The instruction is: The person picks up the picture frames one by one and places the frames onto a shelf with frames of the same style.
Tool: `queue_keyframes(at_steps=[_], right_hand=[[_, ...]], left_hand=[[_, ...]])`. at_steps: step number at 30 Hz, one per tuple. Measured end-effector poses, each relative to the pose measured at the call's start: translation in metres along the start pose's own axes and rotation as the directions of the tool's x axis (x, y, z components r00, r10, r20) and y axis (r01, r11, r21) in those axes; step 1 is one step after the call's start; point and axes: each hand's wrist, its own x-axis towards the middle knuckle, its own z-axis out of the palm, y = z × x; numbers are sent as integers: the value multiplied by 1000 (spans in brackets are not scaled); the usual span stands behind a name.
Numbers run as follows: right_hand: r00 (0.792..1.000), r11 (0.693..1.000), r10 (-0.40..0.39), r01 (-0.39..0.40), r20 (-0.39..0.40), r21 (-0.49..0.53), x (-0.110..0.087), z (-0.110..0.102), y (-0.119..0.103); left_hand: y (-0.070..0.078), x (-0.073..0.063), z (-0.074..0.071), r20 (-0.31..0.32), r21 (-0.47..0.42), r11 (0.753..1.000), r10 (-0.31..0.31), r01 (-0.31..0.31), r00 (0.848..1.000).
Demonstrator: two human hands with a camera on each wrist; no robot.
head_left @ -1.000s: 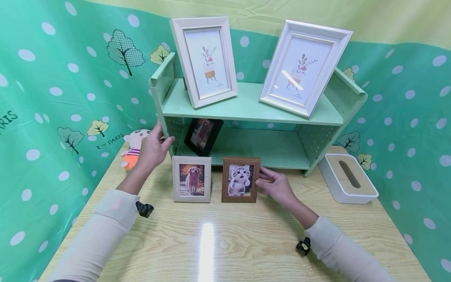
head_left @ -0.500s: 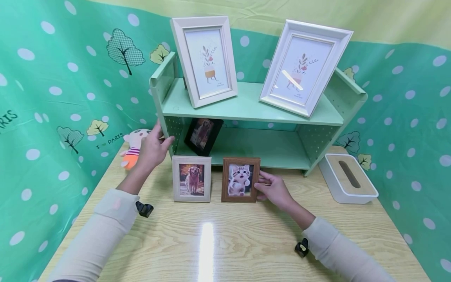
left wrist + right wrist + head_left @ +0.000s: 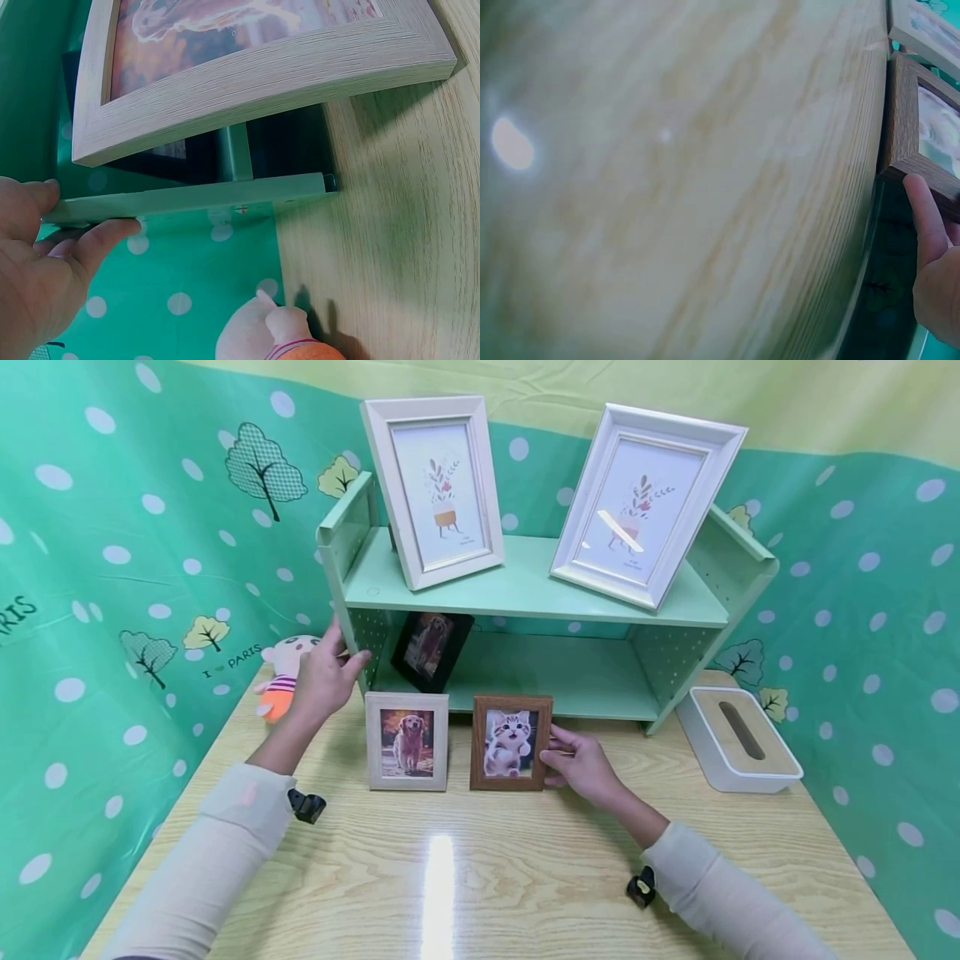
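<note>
My left hand [image 3: 327, 670] grips the left side panel of a green shelf [image 3: 540, 581], with thumb and fingers on either side of its edge [image 3: 202, 196] in the left wrist view. At the right edge of a brown picture frame [image 3: 477, 743] with a kitten photo, my right hand [image 3: 585, 768] pinches, thumb in front and other fingers partly hidden behind. That frame stands upright on the table, also visible as a wooden corner [image 3: 904, 120] in the right wrist view. Left of it, a pale wood frame [image 3: 370, 743] with a dog photo stands untouched.
Two white frames [image 3: 491, 485] [image 3: 573, 510] lean back on the top shelf. A black frame [image 3: 450, 660] tilts on the lower shelf. Beside the shelf are a plush toy [image 3: 279, 693] at left and a tissue box [image 3: 701, 752] at right, on the wooden table [image 3: 337, 877].
My right hand and forearm have shifted slightly left, the thumb reaching a little further onto the brown frame's edge. The left hand, the shelf and the frames stay in place.
</note>
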Motion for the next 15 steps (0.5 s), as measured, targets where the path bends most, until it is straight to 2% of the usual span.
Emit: queue_keyframes(at_steps=[15], right_hand=[[1000, 1000, -20, 20, -9, 1, 1, -1, 0]], left_hand=[[0, 0, -1, 4, -12, 1000, -5, 5, 1000]])
